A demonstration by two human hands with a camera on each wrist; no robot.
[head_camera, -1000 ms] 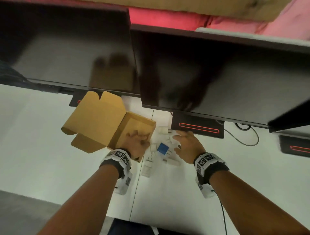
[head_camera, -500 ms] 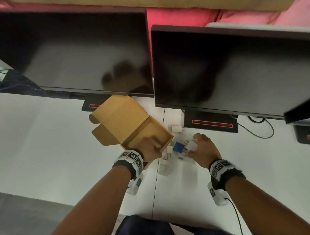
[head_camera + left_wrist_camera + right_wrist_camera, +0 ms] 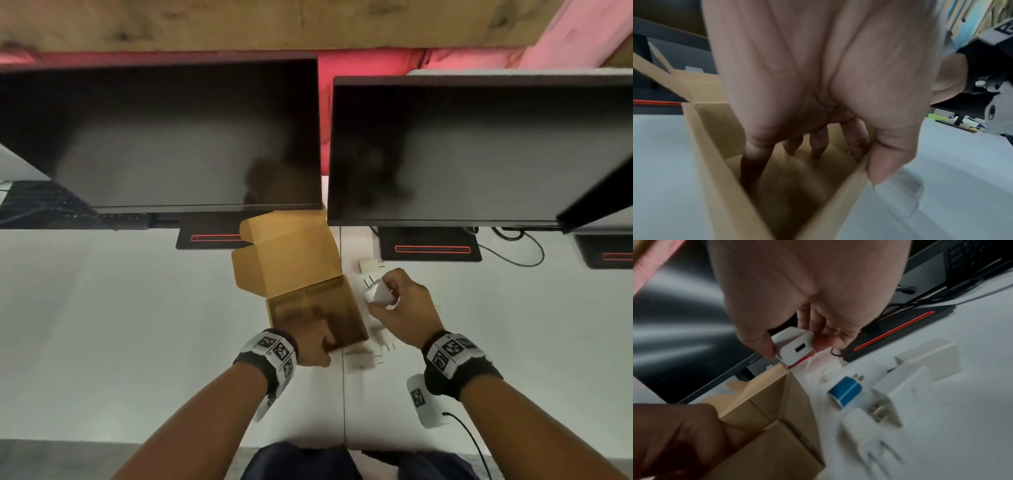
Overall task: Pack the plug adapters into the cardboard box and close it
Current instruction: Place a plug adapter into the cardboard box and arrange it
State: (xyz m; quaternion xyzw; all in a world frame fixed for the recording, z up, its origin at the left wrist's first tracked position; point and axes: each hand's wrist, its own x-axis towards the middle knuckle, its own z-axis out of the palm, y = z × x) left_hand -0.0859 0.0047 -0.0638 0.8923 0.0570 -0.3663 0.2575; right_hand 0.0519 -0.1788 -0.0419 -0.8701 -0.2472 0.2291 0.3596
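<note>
A brown cardboard box (image 3: 308, 305) stands open on the white table, its lid flap (image 3: 287, 253) raised toward the monitors. My left hand (image 3: 318, 346) grips the box's near wall (image 3: 851, 183), fingers inside and thumb outside. No adapter shows inside the box. My right hand (image 3: 383, 298) pinches a white plug adapter (image 3: 795, 347) with a USB port, held above the table just right of the box. On the table below lie a blue adapter (image 3: 844, 392) and several white adapters (image 3: 896, 399).
Two dark monitors (image 3: 479, 147) hang over the back of the table, their black bases (image 3: 431, 248) with red stripes just behind the adapters. A black cable (image 3: 520, 253) loops at the right. A keyboard (image 3: 44, 205) lies at the far left.
My right hand has lifted a white adapter off the pile. The left hand has swung the box round and nearer to the adapters.
</note>
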